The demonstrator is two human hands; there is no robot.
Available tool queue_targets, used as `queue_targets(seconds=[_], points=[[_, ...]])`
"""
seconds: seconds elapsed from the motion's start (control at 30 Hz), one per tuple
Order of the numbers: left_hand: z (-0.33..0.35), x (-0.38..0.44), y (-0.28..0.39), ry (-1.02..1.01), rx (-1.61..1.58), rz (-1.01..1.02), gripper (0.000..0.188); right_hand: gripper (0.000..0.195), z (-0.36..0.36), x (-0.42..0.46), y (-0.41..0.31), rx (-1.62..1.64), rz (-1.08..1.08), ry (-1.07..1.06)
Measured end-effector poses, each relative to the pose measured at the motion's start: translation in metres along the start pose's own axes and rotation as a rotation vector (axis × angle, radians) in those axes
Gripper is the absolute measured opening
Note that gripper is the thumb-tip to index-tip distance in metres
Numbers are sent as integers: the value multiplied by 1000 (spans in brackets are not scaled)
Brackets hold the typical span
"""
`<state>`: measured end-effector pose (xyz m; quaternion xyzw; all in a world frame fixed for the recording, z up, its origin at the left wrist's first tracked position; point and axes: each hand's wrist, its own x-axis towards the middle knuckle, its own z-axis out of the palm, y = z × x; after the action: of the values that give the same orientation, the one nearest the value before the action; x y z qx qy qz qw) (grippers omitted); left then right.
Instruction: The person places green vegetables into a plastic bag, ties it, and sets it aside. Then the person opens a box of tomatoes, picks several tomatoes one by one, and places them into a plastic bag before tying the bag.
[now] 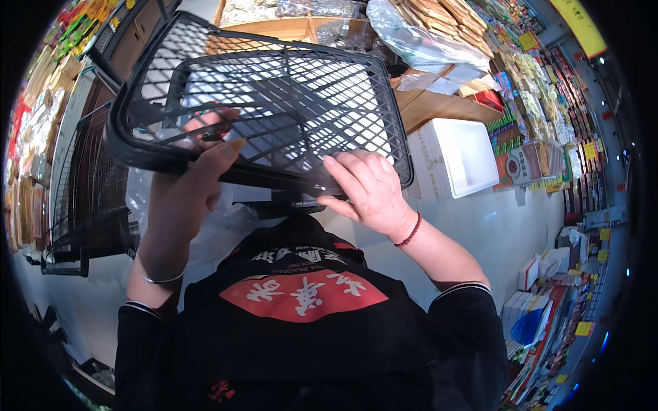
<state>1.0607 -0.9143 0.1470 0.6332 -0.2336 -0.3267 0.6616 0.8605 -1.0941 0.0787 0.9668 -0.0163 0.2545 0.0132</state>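
A black plastic mesh basket (293,103) is tilted up in front of me. My left hand (190,185) grips its near rim at the left, the thumb lying over the edge; fingers and a small red and green item (213,128) show through the mesh. What that item is, I cannot tell. On the same rim, farther right, my right hand (365,190) is closed, its fingers on the mesh and its thumb below. Beneath the basket by my left forearm hangs a clear plastic bag (221,231). White surfaces show through the mesh.
Right of the basket stands a white box (457,156) beside wooden bins (442,108) of dried goods. A wire cart or rack (77,195) is at the left. Packed shelves (581,128) line the right side, and bagged goods (38,144) fill the far left.
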Motion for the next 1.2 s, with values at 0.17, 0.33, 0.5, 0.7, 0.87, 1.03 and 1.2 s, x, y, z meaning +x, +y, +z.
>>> queue_targets(seconds=[0.17,0.33,0.5,0.7,0.87,1.03,1.2], points=[[-17,-4,-27,21,-77,-30,32,51,-4,-58,38,-3,104,-70],[-19,-5,-34,51,-98,-103,38,43,-7,-65,44,-74,-21,-175],[-22,-8,-48,159,-154,-143,39,40,0,-69,51,-50,-51,-160],[-23,-6,-58,280,-111,-111,38,46,-18,-74,64,-61,9,-171],[-20,-6,-50,265,-119,-159,40,37,-20,-83,85,-152,-210,-255],[-28,-5,-58,266,-128,-177,41,37,-18,-83,94,-193,-340,-286],[-27,-4,-62,344,-150,-190,40,36,-21,-79,98,-180,-380,-309]])
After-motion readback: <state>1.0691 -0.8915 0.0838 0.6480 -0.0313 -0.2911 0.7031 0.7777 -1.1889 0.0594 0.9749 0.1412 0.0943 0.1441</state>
